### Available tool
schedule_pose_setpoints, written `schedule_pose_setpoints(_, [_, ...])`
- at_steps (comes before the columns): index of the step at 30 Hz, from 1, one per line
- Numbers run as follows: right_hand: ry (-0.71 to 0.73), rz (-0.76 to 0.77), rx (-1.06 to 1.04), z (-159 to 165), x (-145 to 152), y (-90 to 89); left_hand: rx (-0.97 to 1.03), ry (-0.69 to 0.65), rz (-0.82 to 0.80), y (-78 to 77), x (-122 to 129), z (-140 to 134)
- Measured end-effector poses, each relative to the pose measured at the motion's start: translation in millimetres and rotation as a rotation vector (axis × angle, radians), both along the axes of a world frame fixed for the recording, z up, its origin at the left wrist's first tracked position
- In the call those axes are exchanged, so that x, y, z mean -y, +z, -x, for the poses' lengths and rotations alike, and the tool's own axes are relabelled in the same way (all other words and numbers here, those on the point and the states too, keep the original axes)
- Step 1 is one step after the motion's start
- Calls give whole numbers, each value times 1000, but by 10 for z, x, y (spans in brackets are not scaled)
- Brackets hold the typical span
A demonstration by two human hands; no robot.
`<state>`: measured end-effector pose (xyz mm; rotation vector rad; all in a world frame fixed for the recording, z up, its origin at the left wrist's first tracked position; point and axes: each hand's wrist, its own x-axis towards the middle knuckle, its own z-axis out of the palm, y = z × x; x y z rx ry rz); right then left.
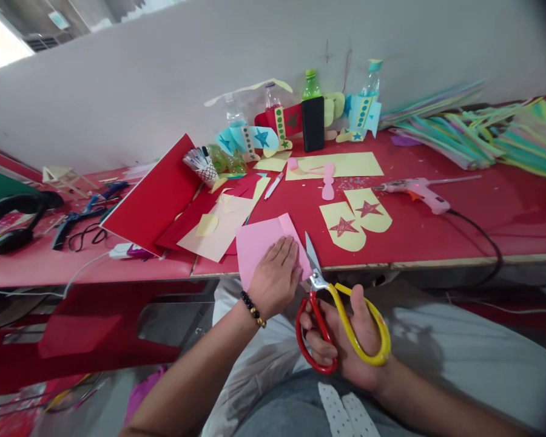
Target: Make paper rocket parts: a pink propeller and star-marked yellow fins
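My left hand [275, 276], a beaded bracelet at its wrist, lies flat with outstretched fingers on a sheet of pink paper [252, 246] at the table's front edge. The paper's right side has a folded strip. Scissors [317, 280] with one red and one yellow handle are in my right hand [346, 340], its fingers through the loops. Their blades are parted and point up beside the paper's right edge; whether they touch it I cannot tell. To the right lie two pale yellow rounded cutouts [346, 233] with red stars.
A pink glue gun [421, 193] lies at right, its cord hanging over the edge. Decorated bottles [243, 130] and a black phone-like object [313, 124] stand by the wall. A red board [157, 194] leans near a pen cup [205, 170]. Colourful strips [464, 136] fill the right back.
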<state>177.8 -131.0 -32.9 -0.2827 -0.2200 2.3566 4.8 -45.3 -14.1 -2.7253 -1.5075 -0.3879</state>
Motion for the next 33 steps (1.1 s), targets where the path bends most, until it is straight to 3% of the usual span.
schedule_pose_setpoints(18, [-14, -31, 69, 13, -7, 15, 16, -148, 34, 27, -2, 139])
schedule_pose_setpoints(33, [-17, -19, 85, 37, -172, 85, 43, -181, 7, 0, -22, 188])
